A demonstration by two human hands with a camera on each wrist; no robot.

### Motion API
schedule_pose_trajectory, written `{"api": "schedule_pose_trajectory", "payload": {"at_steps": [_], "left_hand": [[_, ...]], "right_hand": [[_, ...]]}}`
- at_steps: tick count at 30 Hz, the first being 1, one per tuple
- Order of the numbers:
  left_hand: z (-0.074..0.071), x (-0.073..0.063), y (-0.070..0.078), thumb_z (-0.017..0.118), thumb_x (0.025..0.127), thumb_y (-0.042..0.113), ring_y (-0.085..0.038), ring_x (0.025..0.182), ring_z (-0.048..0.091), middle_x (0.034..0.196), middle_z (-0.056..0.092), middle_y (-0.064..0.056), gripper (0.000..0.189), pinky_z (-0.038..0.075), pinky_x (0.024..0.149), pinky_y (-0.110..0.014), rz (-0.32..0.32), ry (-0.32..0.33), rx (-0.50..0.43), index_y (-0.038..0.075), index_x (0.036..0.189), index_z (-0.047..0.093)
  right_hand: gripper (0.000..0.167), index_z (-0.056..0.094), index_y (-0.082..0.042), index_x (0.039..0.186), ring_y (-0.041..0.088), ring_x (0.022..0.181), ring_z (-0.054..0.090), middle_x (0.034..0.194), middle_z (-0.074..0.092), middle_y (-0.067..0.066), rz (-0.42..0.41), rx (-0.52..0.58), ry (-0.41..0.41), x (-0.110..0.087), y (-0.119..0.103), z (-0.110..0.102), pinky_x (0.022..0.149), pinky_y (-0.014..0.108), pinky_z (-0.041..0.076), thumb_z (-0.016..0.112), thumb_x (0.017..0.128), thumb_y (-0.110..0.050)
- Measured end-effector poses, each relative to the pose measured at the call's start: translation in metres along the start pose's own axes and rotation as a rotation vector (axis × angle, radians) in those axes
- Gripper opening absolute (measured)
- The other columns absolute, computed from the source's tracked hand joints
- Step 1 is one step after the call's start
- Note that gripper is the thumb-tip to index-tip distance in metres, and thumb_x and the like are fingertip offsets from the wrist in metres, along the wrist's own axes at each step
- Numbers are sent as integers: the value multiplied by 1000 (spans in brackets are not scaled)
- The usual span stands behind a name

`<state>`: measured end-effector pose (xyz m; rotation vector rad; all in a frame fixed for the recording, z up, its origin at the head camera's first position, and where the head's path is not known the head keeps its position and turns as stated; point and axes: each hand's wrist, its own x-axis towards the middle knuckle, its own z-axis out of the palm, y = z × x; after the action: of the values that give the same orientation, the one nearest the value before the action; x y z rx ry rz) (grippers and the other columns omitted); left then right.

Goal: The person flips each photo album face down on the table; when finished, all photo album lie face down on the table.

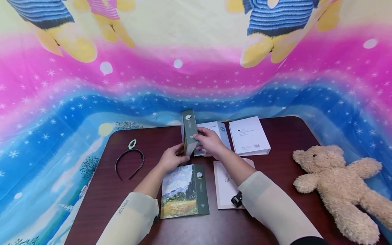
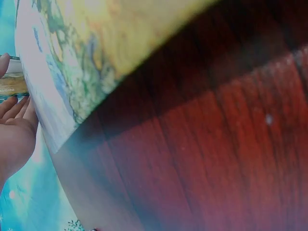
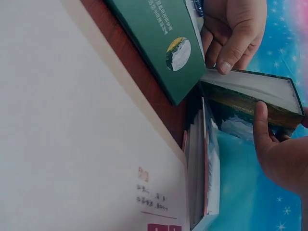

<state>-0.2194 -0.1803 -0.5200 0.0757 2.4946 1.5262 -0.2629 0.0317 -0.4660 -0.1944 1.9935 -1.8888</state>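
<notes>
Both hands hold a thick photo album (image 1: 190, 132) upright over the far middle of the table, its dark green spine facing me. My right hand (image 1: 209, 141) grips it from the right, thumb across the spine. Low on its left side, my left hand (image 1: 174, 158) pinches its bottom corner; in the right wrist view that thumb (image 3: 230, 62) lies at the page edges. A matching album (image 1: 180, 192) with a painted wheat field cover lies flat just in front of the left hand. Behind the right hand lies a pale blue and white book (image 1: 222, 131).
A white book (image 1: 249, 136) lies at the back right, and a pale booklet (image 1: 225, 190) lies under the right forearm. A black headband (image 1: 130, 151) and a mint green hair clip (image 1: 132, 144) are at the left. A teddy bear (image 1: 337, 183) lies on the right.
</notes>
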Motion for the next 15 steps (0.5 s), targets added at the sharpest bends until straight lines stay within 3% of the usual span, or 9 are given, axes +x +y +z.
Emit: {"api": "schedule_pose_trajectory", "payload": {"at_steps": [8,15], "left_hand": [[1,-1,-2,77,95,18,-35,139,52,153,52,-19,73,49,107,-48,2,-16,12,5,158,42],[-3,-6,-1,78,93,17,-33,140,51,154,52,-16,74,49,108,-47,-37,-3,10,7,158,43]], "right_hand": [[56,43,-11,157,30,110,67,146,57,12,17,-18,7,-3,5,-3,98,54,54,59,107,-28],[59,39,-5,158,29,112,67,148,54,15,26,8,-5,-3,6,-2,95,50,57,60,106,-23]]}}
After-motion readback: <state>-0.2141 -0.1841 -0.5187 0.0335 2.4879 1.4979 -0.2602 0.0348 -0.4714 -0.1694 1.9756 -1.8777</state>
